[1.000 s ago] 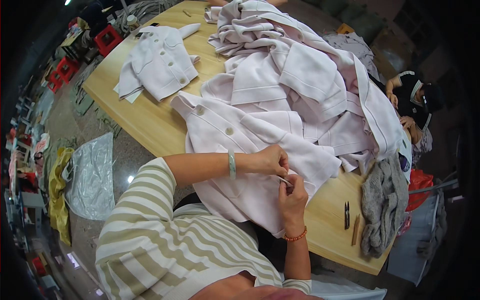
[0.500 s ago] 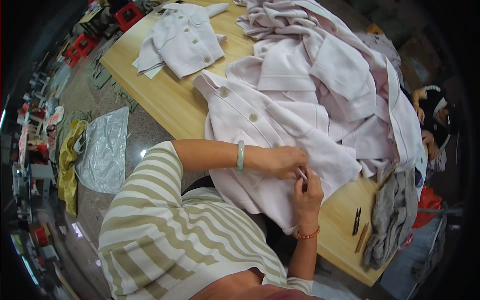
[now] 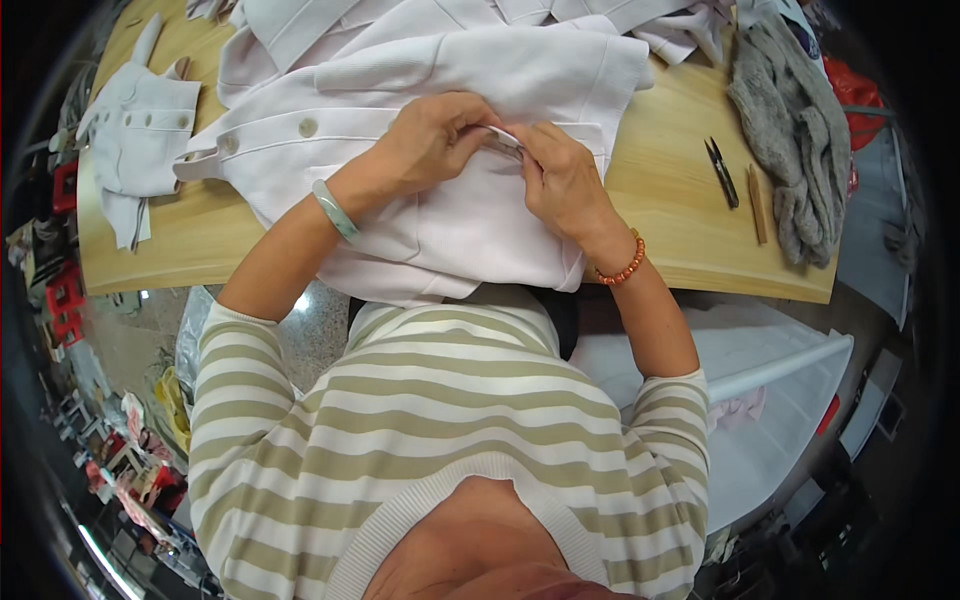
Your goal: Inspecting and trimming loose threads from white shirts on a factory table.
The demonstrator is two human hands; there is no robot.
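Note:
A pale pink cardigan [image 3: 490, 220] lies across the near side of the table, its button band running left to right and its lower part hanging over the front edge. My left hand [image 3: 438, 138], with a green bangle at the wrist, pinches a folded edge of the cardigan. Close by on the right, my right hand [image 3: 565, 185], wearing an orange bead bracelet, grips the same edge. A short raised strip of fabric shows between the fingertips, with a small dark spot I cannot make out. Left of my hands, a large button [image 3: 308, 127] sits on the band.
Far left lies a small buttoned cardigan [image 3: 155, 125]. More pale garments [image 3: 290, 30] are heaped at the back. On the right are black thread snips [image 3: 721, 175], a thin wooden stick [image 3: 757, 205] and grey knitwear [image 3: 790, 140]. A translucent bin [image 3: 780, 430] stands below the table's right side.
The view has turned, so the table edge now runs nearly level. Both hands stay on the cardigan, now slightly farther apart with a fabric edge raised between them.

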